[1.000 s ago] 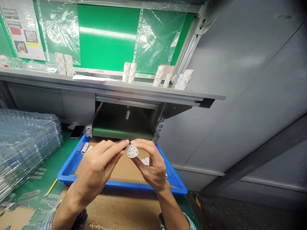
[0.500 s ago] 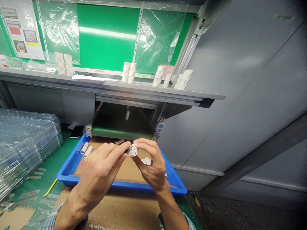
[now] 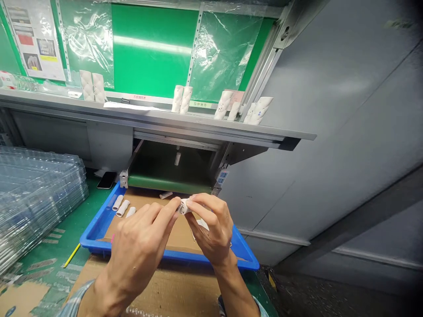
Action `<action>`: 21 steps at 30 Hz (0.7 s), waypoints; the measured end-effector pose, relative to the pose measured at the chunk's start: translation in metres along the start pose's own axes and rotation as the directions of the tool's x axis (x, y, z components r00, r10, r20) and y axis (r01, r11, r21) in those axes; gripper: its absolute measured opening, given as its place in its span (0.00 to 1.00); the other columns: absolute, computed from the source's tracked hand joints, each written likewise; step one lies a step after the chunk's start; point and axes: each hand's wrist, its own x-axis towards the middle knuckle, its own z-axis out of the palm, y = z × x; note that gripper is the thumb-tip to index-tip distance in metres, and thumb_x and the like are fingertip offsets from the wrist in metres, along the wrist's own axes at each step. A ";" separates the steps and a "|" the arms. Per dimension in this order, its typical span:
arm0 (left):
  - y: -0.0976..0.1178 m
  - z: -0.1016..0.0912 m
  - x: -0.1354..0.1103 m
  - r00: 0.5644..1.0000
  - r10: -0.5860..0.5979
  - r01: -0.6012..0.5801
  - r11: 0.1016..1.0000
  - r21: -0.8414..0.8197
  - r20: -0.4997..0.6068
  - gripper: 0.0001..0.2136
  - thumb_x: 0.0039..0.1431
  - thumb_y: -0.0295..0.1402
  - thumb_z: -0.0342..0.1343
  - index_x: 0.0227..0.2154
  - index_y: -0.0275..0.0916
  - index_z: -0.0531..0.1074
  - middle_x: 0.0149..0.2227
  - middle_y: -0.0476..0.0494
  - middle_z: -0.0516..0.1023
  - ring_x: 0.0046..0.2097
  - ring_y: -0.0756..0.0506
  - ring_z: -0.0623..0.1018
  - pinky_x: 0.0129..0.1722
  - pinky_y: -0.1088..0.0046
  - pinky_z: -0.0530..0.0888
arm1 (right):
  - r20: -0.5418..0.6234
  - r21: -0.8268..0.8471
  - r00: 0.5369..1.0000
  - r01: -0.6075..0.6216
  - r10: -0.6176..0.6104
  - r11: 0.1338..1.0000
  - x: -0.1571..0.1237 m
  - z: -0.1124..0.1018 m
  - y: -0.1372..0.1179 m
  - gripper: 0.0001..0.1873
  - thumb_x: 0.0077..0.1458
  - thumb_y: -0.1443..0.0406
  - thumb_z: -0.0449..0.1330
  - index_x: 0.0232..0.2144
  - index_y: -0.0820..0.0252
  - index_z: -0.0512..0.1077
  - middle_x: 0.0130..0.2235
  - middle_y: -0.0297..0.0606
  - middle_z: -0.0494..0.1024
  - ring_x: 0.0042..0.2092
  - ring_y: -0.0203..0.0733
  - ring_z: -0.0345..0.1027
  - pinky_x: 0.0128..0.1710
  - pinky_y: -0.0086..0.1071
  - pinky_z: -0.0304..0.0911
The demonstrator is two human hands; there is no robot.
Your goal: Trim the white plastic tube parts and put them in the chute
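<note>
Between the fingertips of both hands is a small white tube (image 3: 183, 207), held above a blue tray (image 3: 165, 255) lined with cardboard (image 3: 178, 240). My left hand (image 3: 140, 242) pinches its left side, and my right hand (image 3: 213, 224) grips it from the right with thumb and fingers. The tube's near end points partly toward me; the fingers cover most of its body. Similar white tubes (image 3: 123, 208) lie at the tray's left. Another tube (image 3: 166, 194) rests at the back, and more white pieces are partly hidden behind my right hand.
A green conveyor belt (image 3: 155, 180) with a white tube (image 3: 177, 159) on it ends at the tray's far side. Stacked clear plastic trays (image 3: 39, 193), a phone (image 3: 106, 180) and a yellow stick (image 3: 72, 255) lie left. Overhead, a metal shelf (image 3: 198, 123) carries several white tubes.
The tube has turned in my fingers: its end face with small holes was toward me, and now more of its side shows. The view has shifted slightly.
</note>
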 end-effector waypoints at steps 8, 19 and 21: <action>-0.007 -0.002 0.002 0.998 -0.050 0.047 0.995 -0.090 -0.037 0.13 0.81 0.31 0.50 0.59 0.38 0.75 0.46 0.44 0.86 0.43 0.45 0.85 0.47 0.70 0.78 | 0.006 0.083 0.999 -0.052 0.051 0.995 0.001 0.000 -0.004 0.27 0.65 0.75 0.68 0.61 0.48 0.70 0.48 0.40 0.83 0.47 0.47 0.81 0.46 0.44 0.77; -0.005 0.002 0.001 1.000 -0.017 0.017 0.993 -0.113 -0.002 0.14 0.80 0.31 0.52 0.61 0.38 0.74 0.48 0.44 0.86 0.43 0.44 0.84 0.43 0.68 0.78 | -0.006 0.080 0.997 -0.077 0.078 0.994 0.000 -0.002 -0.004 0.26 0.66 0.74 0.68 0.61 0.49 0.71 0.48 0.41 0.82 0.47 0.49 0.80 0.47 0.45 0.78; -0.005 0.002 0.001 1.000 -0.016 0.017 0.994 -0.112 0.001 0.14 0.80 0.31 0.52 0.61 0.38 0.74 0.48 0.44 0.86 0.42 0.44 0.83 0.43 0.68 0.78 | -0.007 0.074 0.998 -0.070 0.070 0.995 0.001 -0.002 -0.004 0.26 0.65 0.74 0.68 0.61 0.49 0.71 0.48 0.41 0.82 0.47 0.48 0.81 0.47 0.45 0.78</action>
